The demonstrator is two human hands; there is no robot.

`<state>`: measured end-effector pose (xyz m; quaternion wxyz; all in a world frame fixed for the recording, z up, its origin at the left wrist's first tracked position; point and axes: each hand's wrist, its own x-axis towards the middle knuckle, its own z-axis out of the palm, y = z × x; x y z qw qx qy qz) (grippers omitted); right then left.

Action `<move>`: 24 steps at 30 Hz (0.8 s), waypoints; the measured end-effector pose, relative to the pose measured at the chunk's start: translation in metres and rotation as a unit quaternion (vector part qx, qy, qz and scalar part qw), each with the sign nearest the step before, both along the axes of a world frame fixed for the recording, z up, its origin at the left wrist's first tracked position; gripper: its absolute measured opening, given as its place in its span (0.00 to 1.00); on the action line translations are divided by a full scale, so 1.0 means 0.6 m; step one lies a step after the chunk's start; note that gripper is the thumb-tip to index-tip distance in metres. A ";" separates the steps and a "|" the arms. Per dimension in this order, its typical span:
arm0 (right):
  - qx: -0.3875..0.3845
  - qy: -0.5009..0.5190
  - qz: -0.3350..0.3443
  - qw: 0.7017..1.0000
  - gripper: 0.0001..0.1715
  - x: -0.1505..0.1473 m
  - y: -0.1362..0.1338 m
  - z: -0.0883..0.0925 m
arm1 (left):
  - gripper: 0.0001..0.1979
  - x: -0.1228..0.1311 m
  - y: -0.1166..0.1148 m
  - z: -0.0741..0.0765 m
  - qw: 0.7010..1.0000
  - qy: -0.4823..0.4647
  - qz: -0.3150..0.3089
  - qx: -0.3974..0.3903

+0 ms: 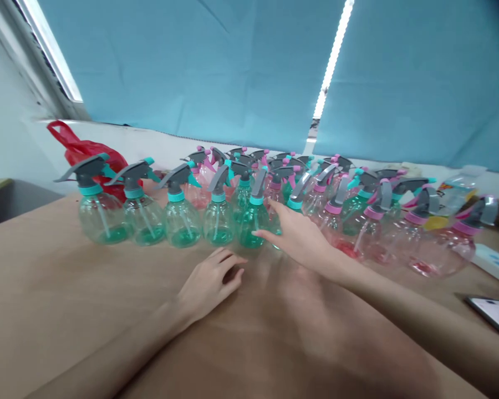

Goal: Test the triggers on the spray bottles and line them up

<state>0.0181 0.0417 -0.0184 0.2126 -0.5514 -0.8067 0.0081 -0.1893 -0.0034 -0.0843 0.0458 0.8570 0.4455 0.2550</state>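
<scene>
Spray bottles with round clear bodies and grey trigger heads stand upright in a front row across the table. My right hand (pixel 301 233) reaches in over the row, thumb and fingers apart. Its thumb tip overlaps a green spray bottle (pixel 249 224); whether it touches the bottle I cannot tell. Partly behind that hand is another spray bottle with a turquoise collar (pixel 294 204). My left hand (pixel 211 280) lies on the table, loosely bent with a gap between thumb and fingers, holding nothing. Nearest to it is a pale green spray bottle (pixel 218 224).
Pink spray bottles (pixel 368 230) fill the right of the row, with several more bottles behind. A red plastic bag (pixel 93 149) sits at back left. On the right are a phone (pixel 497 316) and a white-and-blue box (pixel 497 263). A blue curtain (pixel 191 72) hangs behind.
</scene>
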 end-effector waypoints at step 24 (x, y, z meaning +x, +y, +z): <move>0.003 0.188 -0.077 0.979 0.43 0.076 0.041 -0.064 | 0.10 0.046 -0.003 0.015 0.998 -0.039 -0.039 0.004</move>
